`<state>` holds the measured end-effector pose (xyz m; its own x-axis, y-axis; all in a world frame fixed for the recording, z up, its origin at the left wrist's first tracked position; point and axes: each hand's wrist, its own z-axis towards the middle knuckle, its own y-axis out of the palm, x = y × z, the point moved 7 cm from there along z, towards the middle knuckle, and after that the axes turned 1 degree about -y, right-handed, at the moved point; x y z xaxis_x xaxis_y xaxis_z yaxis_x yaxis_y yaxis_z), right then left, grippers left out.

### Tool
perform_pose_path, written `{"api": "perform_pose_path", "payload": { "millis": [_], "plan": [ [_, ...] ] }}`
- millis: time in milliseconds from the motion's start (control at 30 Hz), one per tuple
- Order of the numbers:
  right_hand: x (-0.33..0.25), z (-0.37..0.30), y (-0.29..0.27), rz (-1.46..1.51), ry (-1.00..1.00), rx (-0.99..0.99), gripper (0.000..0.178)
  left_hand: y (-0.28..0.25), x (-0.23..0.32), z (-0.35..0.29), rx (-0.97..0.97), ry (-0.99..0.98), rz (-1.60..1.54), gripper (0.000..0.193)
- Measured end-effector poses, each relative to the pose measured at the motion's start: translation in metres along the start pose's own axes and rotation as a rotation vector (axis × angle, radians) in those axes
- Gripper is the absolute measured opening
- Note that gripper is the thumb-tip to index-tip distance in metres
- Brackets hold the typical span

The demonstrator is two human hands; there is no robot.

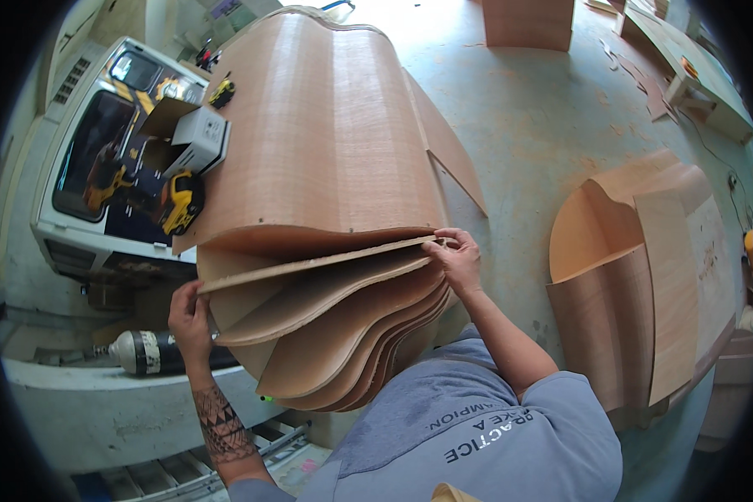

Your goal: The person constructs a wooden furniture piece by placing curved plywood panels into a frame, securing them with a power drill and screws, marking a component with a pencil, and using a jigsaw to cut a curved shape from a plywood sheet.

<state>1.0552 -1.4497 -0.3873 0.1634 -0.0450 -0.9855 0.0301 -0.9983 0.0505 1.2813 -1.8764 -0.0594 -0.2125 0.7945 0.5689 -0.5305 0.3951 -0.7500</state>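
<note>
My left hand grips the left end of a plywood panel with a straight top edge. Its right end is pinched between the fingers of my right hand. Below this panel, several wavy-edged plywood panels fan out toward my body. Just beyond the held panel lies a large curved plywood sheet, its near edge bent in a wave. A yellow and black cordless drill stands at that sheet's left near corner, next to an opened white box. Farther up rests a small yellow and black tool.
A white van stands at the left. Below it are a gas cylinder and a ladder. To the right sits another curved plywood structure. A workbench is at the far right, with scraps on the floor.
</note>
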Motion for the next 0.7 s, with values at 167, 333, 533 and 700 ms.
{"api": "perform_pose_path", "payload": {
  "millis": [167, 333, 533, 700],
  "plan": [
    [-0.011, 0.004, 0.0, -0.006, 0.016, 0.082, 0.046, 0.007, 0.022, 0.024, 0.099, 0.016, 0.09, 0.023],
    [-0.025, 0.001, 0.005, -0.005, 0.04, 0.053, 0.044, 0.007, 0.033, 0.033, 0.17, 0.086, 0.204, 0.027],
    [-0.032, 0.002, 0.002, -0.103, -0.004, 0.107, 0.036, 0.014, 0.032, 0.043, 0.168, 0.086, 0.246, 0.027],
    [-0.037, 0.003, 0.003, -0.204, -0.057, 0.098, 0.031, 0.013, 0.035, 0.048, 0.172, 0.118, 0.309, 0.027]
  ]
}}
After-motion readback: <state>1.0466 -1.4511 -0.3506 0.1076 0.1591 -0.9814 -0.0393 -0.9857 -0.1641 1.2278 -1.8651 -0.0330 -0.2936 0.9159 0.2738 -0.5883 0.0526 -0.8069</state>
